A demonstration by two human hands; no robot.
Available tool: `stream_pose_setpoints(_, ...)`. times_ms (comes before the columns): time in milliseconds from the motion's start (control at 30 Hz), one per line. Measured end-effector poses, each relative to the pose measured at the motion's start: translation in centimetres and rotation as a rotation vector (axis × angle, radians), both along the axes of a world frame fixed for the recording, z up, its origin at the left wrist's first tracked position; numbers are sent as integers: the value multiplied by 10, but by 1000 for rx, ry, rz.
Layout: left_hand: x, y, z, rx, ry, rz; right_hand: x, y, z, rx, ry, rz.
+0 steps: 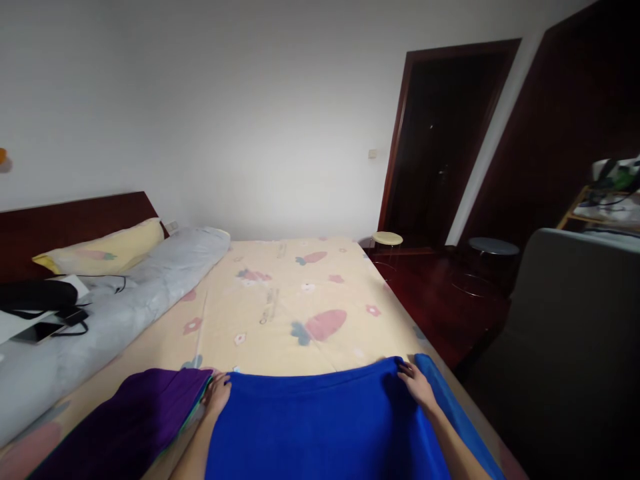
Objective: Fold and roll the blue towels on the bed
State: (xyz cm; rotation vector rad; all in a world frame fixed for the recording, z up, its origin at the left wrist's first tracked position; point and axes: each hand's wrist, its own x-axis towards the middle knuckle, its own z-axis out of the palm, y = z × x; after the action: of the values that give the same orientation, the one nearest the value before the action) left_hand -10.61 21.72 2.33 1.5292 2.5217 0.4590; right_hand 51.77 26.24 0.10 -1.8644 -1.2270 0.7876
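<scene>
A bright blue cloth (315, 420) spreads across the near part of the bed, its far edge running between my two hands. My left hand (218, 392) is closed on the cloth's far left corner, beside a purple cloth (145, 407) with a green edge. At the far right corner, my right hand (415, 381) pinches the same blue cloth. A second, lighter blue cloth (445, 400) lies just right of my right hand, along the bed's edge.
The bed (280, 287) has a cream sheet with carrot prints. On its left lie a grey quilt (165, 293), a yellow pillow (120, 247) and a black item with straps (40, 297). Right of the bed stand a yellow stool (387, 239), a dark stool (493, 247) and a grey chair back (565, 320).
</scene>
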Motion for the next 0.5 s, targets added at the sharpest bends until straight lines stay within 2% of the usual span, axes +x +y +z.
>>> stream_pose_setpoints(133,13,-1,4,-47,33,24,-13,-3,-8,43,-25,52)
stream_pose_setpoints(267,38,-24,4,-71,68,90,-24,-30,-13,66,-90,77)
stream_pose_setpoints(367,51,-61,-7,8,128,97,-29,-73,-24,205,-245,126)
stream_pose_setpoints(500,42,-131,-42,67,178,72,-27,-152,-53,361,-535,263)
